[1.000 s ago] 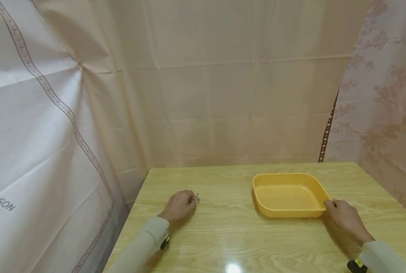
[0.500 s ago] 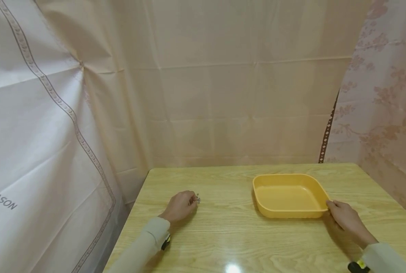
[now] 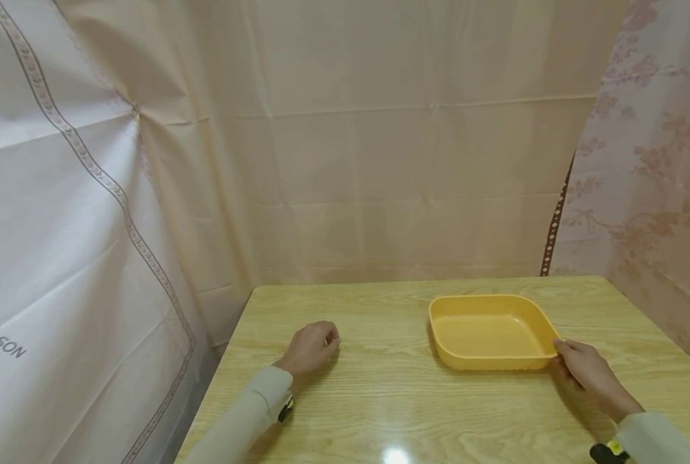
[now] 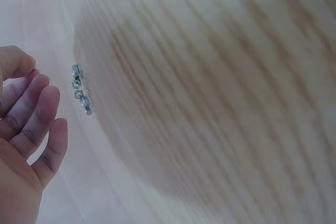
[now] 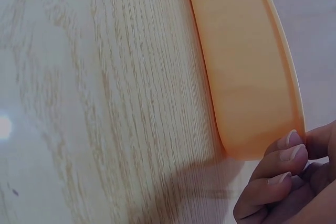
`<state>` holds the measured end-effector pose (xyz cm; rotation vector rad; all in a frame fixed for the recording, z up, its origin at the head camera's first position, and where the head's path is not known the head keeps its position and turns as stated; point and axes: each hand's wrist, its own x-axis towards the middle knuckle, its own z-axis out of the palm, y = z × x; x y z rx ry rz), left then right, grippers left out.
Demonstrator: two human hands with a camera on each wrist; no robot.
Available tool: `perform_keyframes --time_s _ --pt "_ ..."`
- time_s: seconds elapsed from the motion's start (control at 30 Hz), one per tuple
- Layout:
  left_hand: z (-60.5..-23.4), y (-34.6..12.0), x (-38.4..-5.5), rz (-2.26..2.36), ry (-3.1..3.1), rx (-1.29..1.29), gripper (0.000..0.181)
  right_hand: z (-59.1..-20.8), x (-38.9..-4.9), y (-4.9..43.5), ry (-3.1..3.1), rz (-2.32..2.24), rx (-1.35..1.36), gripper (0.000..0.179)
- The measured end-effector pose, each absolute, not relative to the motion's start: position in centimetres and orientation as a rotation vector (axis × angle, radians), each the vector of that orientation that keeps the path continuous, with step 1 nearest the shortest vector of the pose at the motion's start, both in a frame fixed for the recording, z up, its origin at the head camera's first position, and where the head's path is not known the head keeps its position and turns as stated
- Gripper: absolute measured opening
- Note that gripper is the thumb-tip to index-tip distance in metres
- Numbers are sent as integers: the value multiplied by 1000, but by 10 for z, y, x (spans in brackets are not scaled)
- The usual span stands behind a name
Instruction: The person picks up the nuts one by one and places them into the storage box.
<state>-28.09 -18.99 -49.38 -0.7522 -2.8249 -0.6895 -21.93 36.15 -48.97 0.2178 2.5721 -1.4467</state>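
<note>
My left hand (image 3: 310,348) hovers low over the left part of the table with its fingers bent. In the left wrist view, a few small silver metal pieces with ring-like ends (image 4: 81,95) lie on the wood just beyond its fingertips (image 4: 50,95). The tips of its thumb and index finger are hidden, so whether they pinch anything does not show. In the head view the hand covers the pieces. On the right, a shallow yellow plastic tray (image 3: 489,364) rests on the table. My right hand (image 3: 591,374) grips its near right corner, fingers (image 5: 278,166) against the rim.
The light wood-grain table (image 3: 379,399) has a lamp's glare near its front edge. A beige cloth (image 3: 391,161) hangs behind it, with a white printed cloth (image 3: 60,270) on the left and a flowered one (image 3: 658,193) on the right.
My left hand has shifted slightly right, and the metal pieces beside its fingertips are now out of sight in the head view. My right hand and the tray have barely moved.
</note>
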Motion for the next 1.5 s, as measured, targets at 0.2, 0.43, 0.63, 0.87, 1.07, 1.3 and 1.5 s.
perform_keyframes --time_s 0.2,0.43,0.63,0.87,1.07,1.3,1.5 --pt "-492 -183 -282 -680 -2828 -761 7 -490 -219 360 2570 -1465 223 55" --pt "-489 -176 -285 -652 -2827 -767 8 -491 -217 360 2570 -1462 217 55" --pt "-487 -172 -283 -647 -2794 -789 8 -490 -216 359 2576 -1461 213 55" --pt "-486 -168 -284 -675 -2795 -801 8 -490 -216 359 2595 -1449 212 55" --pt "-486 -165 -284 -678 -2807 -797 8 -490 -216 359 2592 -1441 210 56" --pt "-483 -161 -283 -652 -2811 -802 8 -491 -215 358 2593 -1454 207 55" --pt "-481 -156 -285 -643 -2808 -820 8 -491 -215 359 2583 -1469 222 54"
